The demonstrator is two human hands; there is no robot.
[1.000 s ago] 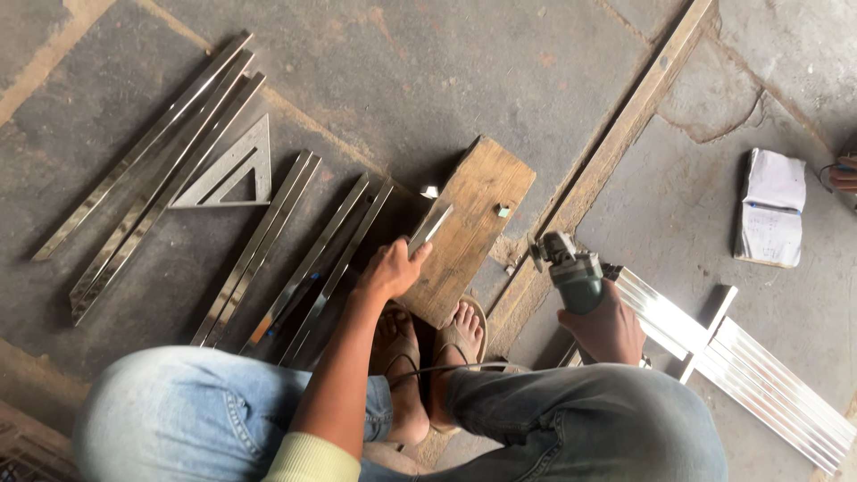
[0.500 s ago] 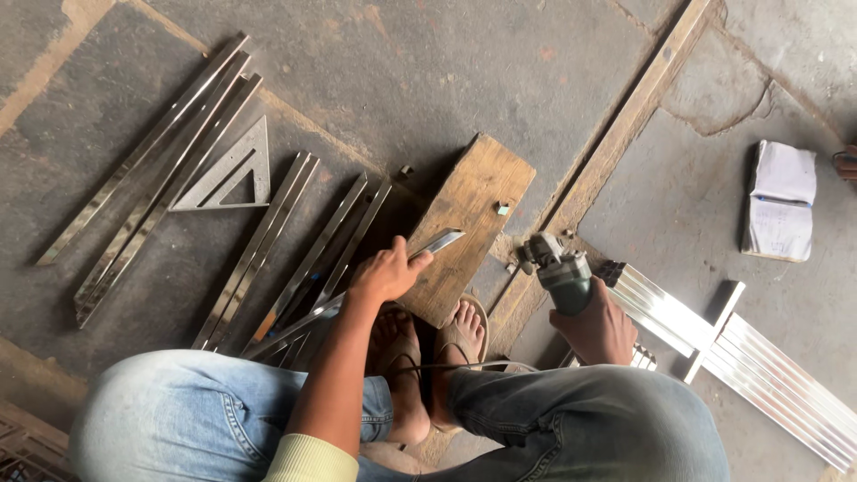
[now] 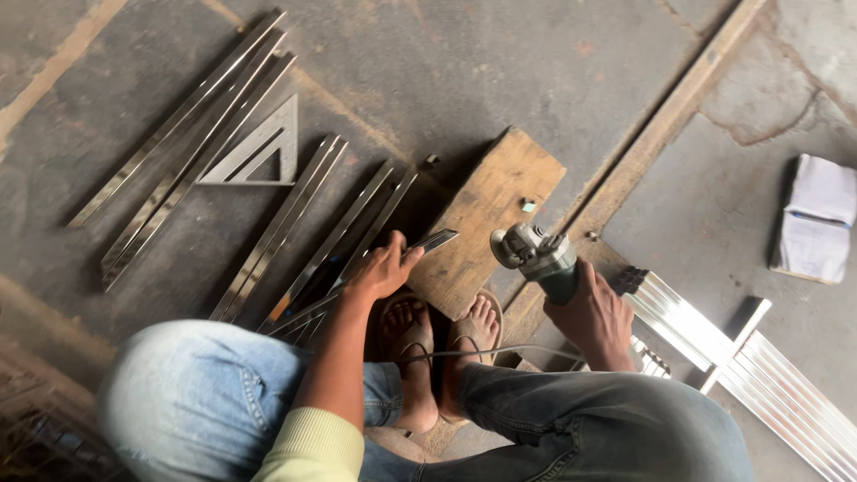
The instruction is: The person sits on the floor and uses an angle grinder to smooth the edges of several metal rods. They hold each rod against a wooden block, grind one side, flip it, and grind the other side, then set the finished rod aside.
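Person squats on the concrete floor (image 3: 553, 80), sandalled feet tucked against the near end of a wooden block (image 3: 489, 219); all places below taken from that block

Left hand (image 3: 379, 270), just left of the block's near end, fingers (image 3: 409, 257) closed around a short steel strip (image 3: 428, 242). The strip's far tip rests on the block's left edge, its tail running down-left under the hand. Judged: the wood serves as a raised rest that keeps the piece off the floor

Right hand (image 3: 596, 317), right of the block's near corner, wrapped tight round the body of an angle grinder (image 3: 534, 254). Disc end points toward the block, just beside the strip's tip; cannot tell if they touch. Cable (image 3: 482, 352) trails across the feet

Left of the block: polished steel bars (image 3: 308, 232) laid side by side, further off a second bundle with a metal triangle (image 3: 259, 152). Right of it: ribbed aluminium sections (image 3: 741, 357), and well beyond, a folded cloth (image 3: 817, 219). Small nut sits on the block top (image 3: 528, 206)
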